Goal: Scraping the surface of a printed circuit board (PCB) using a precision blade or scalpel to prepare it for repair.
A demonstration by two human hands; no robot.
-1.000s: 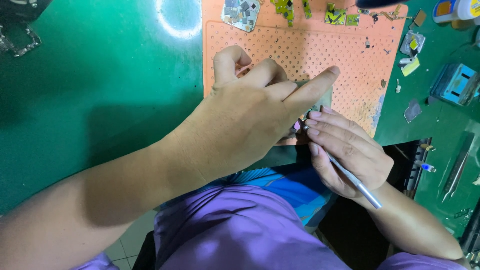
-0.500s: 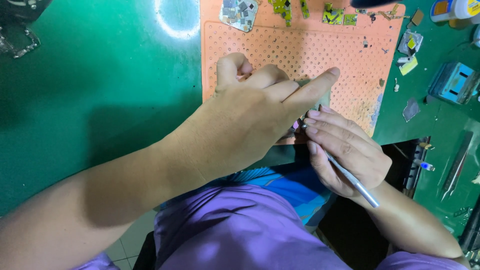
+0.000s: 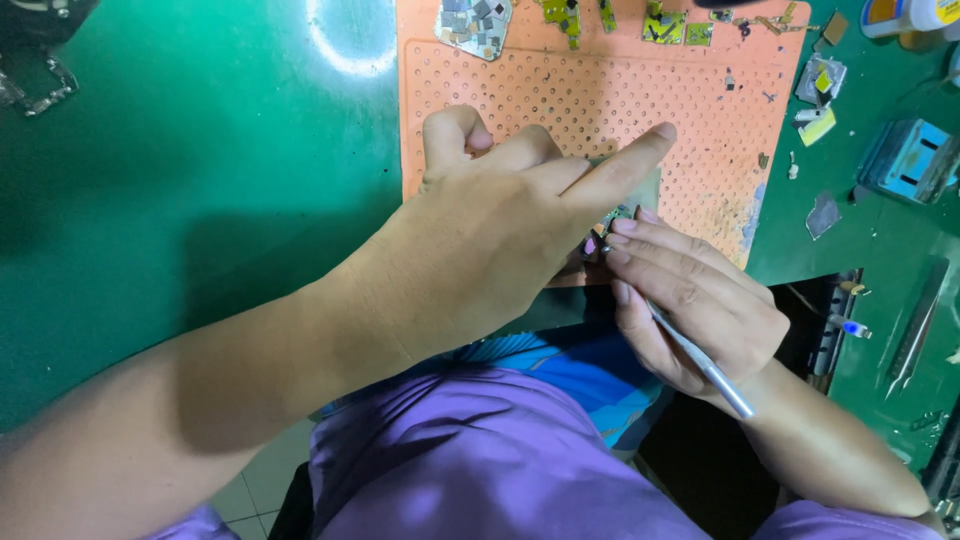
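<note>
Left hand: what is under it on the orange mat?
The left hand covers most of a small circuit board on the orange perforated mat; only its right edge shows. The right hand holds a thin metal tool there; its tip is hidden.

1. A green work surface (image 3: 200, 150) carries a bright ring-shaped reflection (image 3: 345, 45).
2. Small circuit-board pieces (image 3: 472, 22) lie along the orange perforated mat's (image 3: 560, 85) far edge.
3. A blue box-shaped device (image 3: 905, 160) sits at the right.
4. Metal tweezers (image 3: 915, 335) lie near the right edge.
</note>
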